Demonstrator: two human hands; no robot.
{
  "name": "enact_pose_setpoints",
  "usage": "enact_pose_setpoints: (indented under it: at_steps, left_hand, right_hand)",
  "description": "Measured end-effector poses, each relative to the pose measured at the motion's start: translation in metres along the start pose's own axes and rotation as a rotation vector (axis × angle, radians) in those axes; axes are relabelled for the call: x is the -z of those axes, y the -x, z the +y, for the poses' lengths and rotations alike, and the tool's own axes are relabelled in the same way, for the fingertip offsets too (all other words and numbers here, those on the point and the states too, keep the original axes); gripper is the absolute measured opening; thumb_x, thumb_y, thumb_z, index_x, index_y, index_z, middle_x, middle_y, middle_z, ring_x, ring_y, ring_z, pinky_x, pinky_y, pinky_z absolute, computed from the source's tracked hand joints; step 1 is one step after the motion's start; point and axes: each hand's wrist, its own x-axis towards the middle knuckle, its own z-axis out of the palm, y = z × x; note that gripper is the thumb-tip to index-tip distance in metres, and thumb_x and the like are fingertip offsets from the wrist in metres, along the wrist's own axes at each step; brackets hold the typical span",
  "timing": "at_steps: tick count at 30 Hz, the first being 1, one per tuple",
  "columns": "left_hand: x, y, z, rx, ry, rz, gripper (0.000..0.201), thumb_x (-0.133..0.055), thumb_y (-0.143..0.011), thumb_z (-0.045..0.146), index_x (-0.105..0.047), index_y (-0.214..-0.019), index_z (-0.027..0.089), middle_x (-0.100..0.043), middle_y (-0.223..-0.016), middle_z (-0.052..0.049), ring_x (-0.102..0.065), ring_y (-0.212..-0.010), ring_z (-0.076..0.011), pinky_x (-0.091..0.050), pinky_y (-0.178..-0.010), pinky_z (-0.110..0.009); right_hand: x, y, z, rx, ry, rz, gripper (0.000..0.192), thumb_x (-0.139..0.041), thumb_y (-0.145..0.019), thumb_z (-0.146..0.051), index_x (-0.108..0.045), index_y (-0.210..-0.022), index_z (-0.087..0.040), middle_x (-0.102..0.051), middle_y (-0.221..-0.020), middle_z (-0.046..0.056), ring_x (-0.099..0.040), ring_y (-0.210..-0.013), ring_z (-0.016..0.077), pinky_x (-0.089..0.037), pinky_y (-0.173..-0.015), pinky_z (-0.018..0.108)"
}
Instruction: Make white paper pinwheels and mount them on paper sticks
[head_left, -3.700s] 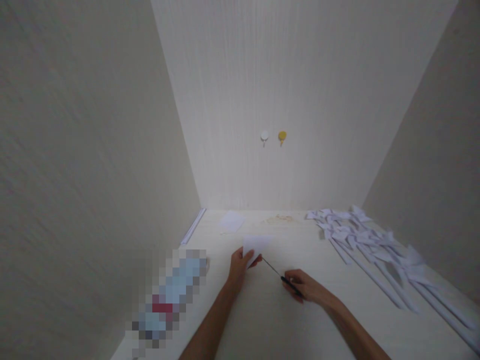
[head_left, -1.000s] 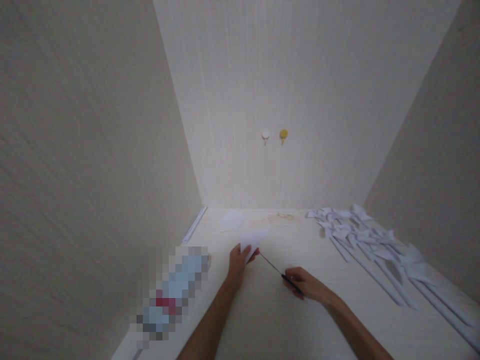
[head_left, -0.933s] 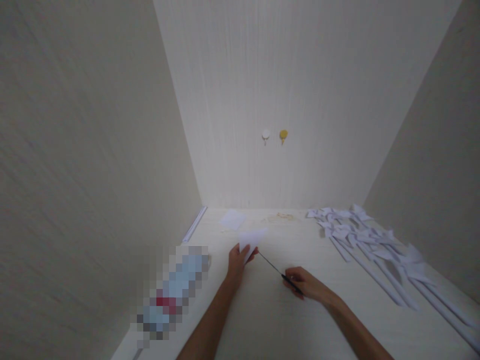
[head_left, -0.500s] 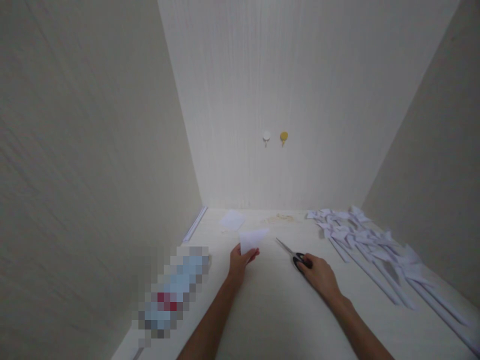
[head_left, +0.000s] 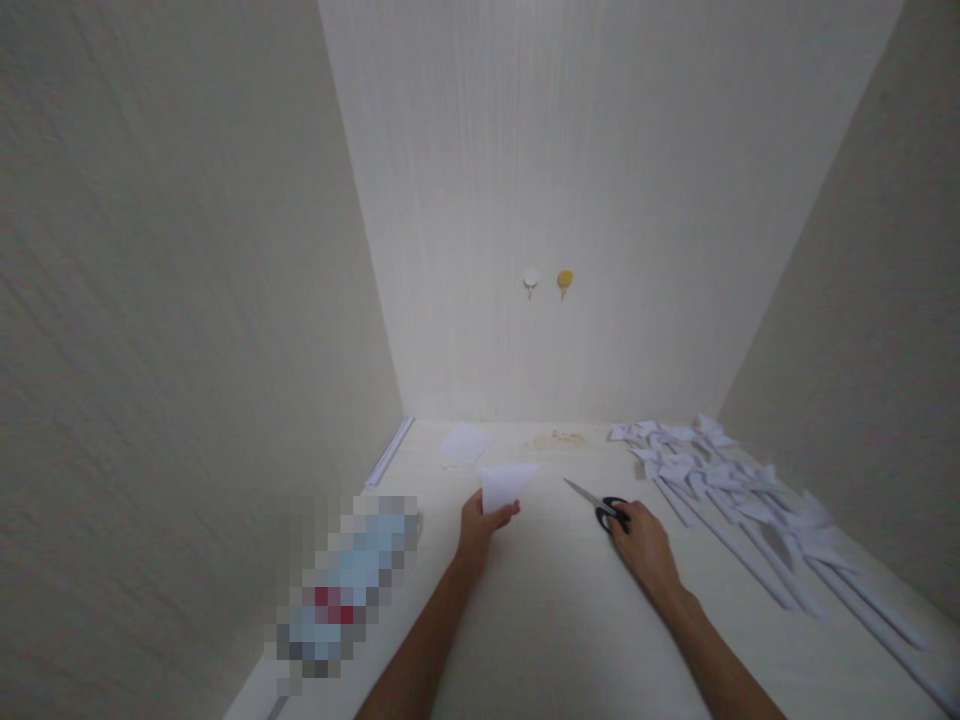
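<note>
Scissors (head_left: pixel 598 502): 1, moved right of held paper (head_left: pixel 504 487)
Left hand (head_left: pixel 481 525): pinching held paper
Right hand (head_left: pixel 642 543): pinching scissors' handle
Hooks (head_left: pixel 565 279): 2, beyond held paper
Pixelated object (head_left: pixel 360 565): 1, lettering unreadable

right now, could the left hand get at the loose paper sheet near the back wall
Probably yes: the loose paper sheet lies a little beyond the left hand, with only the white piece it grips likely to get in the way.
</note>
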Motion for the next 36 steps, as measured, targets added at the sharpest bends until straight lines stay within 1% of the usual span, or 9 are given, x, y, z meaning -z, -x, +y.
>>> enact_pose_setpoints:
  at_steps: [10, 20, 23, 26, 28, 30, 32, 34, 36]
  left_hand:
    - [0.000, 0.000, -0.003, 0.023, -0.029, -0.069, 0.032, -0.063, -0.057, 0.031, -0.056, -0.081, 0.011, -0.065, -0.071, -0.009, -0.061, -0.060, -0.0173, -0.045, -0.053, -0.024]
    - [0.001, -0.001, -0.005, -0.015, -0.024, -0.078, 0.035, -0.055, -0.064, 0.037, -0.054, -0.085, 0.010, -0.064, -0.082, -0.012, -0.061, -0.056, -0.0158, -0.042, -0.046, -0.020]
    - [0.000, -0.001, -0.005, -0.003, -0.034, -0.066, 0.036, -0.054, -0.064, 0.039, -0.054, -0.085, 0.009, -0.064, -0.084, -0.013, -0.062, -0.059, -0.0168, -0.042, -0.045, -0.020]
    - [-0.003, 0.000, -0.005, -0.035, -0.062, -0.086, 0.040, -0.051, -0.067, 0.041, -0.054, -0.090, 0.009, -0.064, -0.084, -0.012, -0.062, -0.064, -0.0185, -0.044, -0.046, -0.021]
    - [-0.006, 0.003, -0.005, -0.089, -0.101, -0.115, 0.040, -0.048, -0.069, 0.041, -0.055, -0.093, 0.010, -0.063, -0.084, -0.011, -0.062, -0.066, -0.0190, -0.044, -0.046, -0.022]
    - [-0.008, 0.007, -0.005, -0.163, -0.176, -0.143, 0.039, -0.044, -0.072, 0.039, -0.056, -0.097, 0.012, -0.064, -0.086, -0.010, -0.061, -0.070, -0.0190, -0.045, -0.048, -0.023]
    - [-0.010, 0.012, -0.004, -0.243, -0.281, -0.171, 0.035, -0.041, -0.075, 0.035, -0.056, -0.101, 0.016, -0.064, -0.087, -0.008, -0.060, -0.074, -0.0189, -0.047, -0.055, -0.025]
    - [-0.011, 0.017, -0.003, -0.308, -0.373, -0.202, 0.032, -0.042, -0.075, 0.030, -0.057, -0.101, 0.020, -0.064, -0.091, -0.006, -0.058, -0.082, -0.0190, -0.046, -0.069, -0.030]
    - [-0.013, 0.023, 0.000, -0.347, -0.403, -0.261, 0.029, -0.045, -0.073, 0.025, -0.059, -0.099, 0.024, -0.061, -0.099, -0.004, -0.054, -0.094, -0.0184, -0.038, -0.086, -0.032]
  right_hand:
    - [-0.006, -0.002, 0.001, 0.023, 0.028, 0.023, 0.025, -0.038, -0.072, -0.018, -0.056, -0.090, -0.014, -0.053, -0.083, 0.007, -0.053, -0.076, 0.0179, -0.039, -0.069, 0.026]
    - [-0.001, -0.003, 0.003, -0.004, -0.094, 0.054, 0.020, -0.044, -0.070, -0.021, -0.061, -0.078, -0.013, -0.049, -0.075, 0.008, -0.051, -0.071, 0.0193, -0.040, -0.068, 0.029]
    - [0.003, -0.001, -0.001, -0.029, -0.257, 0.141, 0.019, -0.046, -0.069, -0.026, -0.058, -0.079, -0.015, -0.050, -0.077, 0.007, -0.050, -0.070, 0.0186, -0.039, -0.067, 0.029]
    - [-0.001, 0.005, -0.014, -0.098, -0.549, 0.167, 0.023, -0.047, -0.071, -0.036, -0.055, -0.077, -0.016, -0.050, -0.065, 0.003, -0.046, -0.059, 0.0154, -0.038, -0.056, 0.027]
    - [-0.008, 0.012, -0.026, -0.192, -0.820, 0.045, 0.029, -0.047, -0.070, -0.044, -0.053, -0.076, -0.016, -0.046, -0.055, -0.001, -0.041, -0.047, 0.0122, -0.032, -0.044, 0.024]
    - [-0.015, 0.019, -0.041, -0.255, -1.078, -0.100, 0.031, -0.050, -0.067, -0.048, -0.052, -0.073, -0.017, -0.044, -0.052, -0.003, -0.037, -0.042, 0.0094, -0.027, -0.039, 0.021]
    - [-0.020, 0.024, -0.055, -0.238, -1.275, -0.205, 0.030, -0.051, -0.068, -0.047, -0.052, -0.065, -0.017, -0.047, -0.056, -0.002, -0.041, -0.046, 0.0088, -0.030, -0.042, 0.020]
    - [-0.021, 0.025, -0.066, -0.233, -1.404, -0.271, 0.032, -0.051, -0.068, -0.048, -0.054, -0.064, -0.016, -0.052, -0.064, 0.001, -0.046, -0.053, 0.0096, -0.034, -0.046, 0.020]
    - [-0.020, 0.024, -0.071, -0.271, -1.490, -0.314, 0.035, -0.051, -0.067, -0.051, -0.055, -0.065, -0.016, -0.056, -0.072, 0.004, -0.051, -0.059, 0.0116, -0.038, -0.050, 0.022]
